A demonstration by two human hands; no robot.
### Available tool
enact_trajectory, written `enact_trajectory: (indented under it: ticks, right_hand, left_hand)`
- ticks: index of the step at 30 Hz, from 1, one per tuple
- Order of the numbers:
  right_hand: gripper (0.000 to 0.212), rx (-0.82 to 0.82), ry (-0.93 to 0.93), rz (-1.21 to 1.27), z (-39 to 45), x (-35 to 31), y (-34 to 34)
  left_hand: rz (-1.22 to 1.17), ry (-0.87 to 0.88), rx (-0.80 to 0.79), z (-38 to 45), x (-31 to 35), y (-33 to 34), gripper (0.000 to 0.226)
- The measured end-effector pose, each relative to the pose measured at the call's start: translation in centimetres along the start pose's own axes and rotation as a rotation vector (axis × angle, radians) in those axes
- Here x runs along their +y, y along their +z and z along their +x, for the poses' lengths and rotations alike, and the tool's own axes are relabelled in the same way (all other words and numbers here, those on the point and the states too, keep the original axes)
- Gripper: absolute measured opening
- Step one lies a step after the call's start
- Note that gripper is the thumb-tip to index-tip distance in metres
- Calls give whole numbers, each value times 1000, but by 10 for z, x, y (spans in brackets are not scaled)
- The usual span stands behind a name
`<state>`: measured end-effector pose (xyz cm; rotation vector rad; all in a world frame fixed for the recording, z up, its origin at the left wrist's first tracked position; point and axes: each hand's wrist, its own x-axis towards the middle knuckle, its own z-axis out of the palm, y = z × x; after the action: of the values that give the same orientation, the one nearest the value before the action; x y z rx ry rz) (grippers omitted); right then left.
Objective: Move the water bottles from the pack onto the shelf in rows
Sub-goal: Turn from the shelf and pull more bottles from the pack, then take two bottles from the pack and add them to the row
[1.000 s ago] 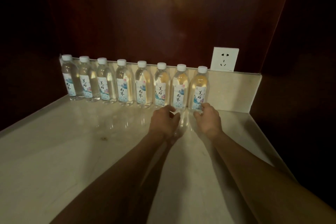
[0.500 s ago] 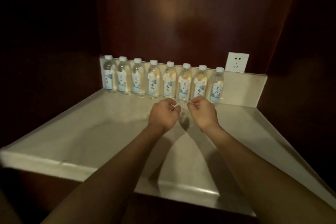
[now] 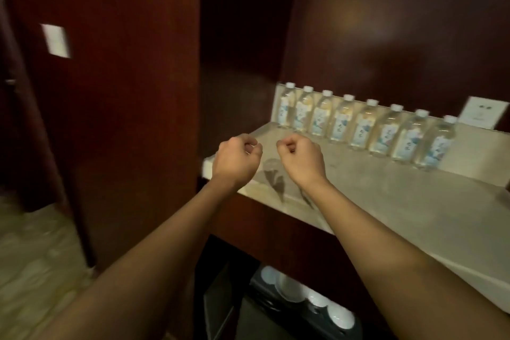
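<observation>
Both bare forearms reach forward and up from the bottom of the view, roughly parallel, with the 2 hands side by side and a small gap between them. The left hand (image 3: pixel 236 159) is curled into a loose fist, back of the hand up, holding nothing. The right hand (image 3: pixel 302 159) mirrors it, fingers (image 3: pixel 287 143) folded in toward the palm, likewise empty.

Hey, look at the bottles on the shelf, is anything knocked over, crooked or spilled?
Nothing stands out. Eight water bottles stand upright in one row against the back edge of the shelf, caps on, no puddle visible. The left hand and right hand are curled, empty, clear of the row. The picture is somewhat blurred.
</observation>
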<state>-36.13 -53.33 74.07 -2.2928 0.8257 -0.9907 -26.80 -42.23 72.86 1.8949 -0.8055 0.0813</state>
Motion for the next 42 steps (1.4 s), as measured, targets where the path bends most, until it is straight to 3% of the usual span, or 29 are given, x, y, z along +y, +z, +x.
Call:
enact_trajectory:
  ticks: [10,16,25,36,42]
  right_hand:
    - [19,-327,-223,66,-68,-114,156]
    - [21,-542,-278,132,-116,-155,260]
    - [21,-857,-119,126,-176,-164,433]
    - [20,-1139,47,-71,-264,-134,552]
    - [5,-1290,184,-73,-320,-105,646]
  left_hand:
    - [190,-222,286,-56,-128,-145,22]
    - [274,-455,339,-86,-215,-204,21]
    - [291,-805,255,-117,-376,-240,21]
    - [157,-1048,121,-179,-508,-256,26]
    - [96,-1146,8,-208,-620,-253,27]
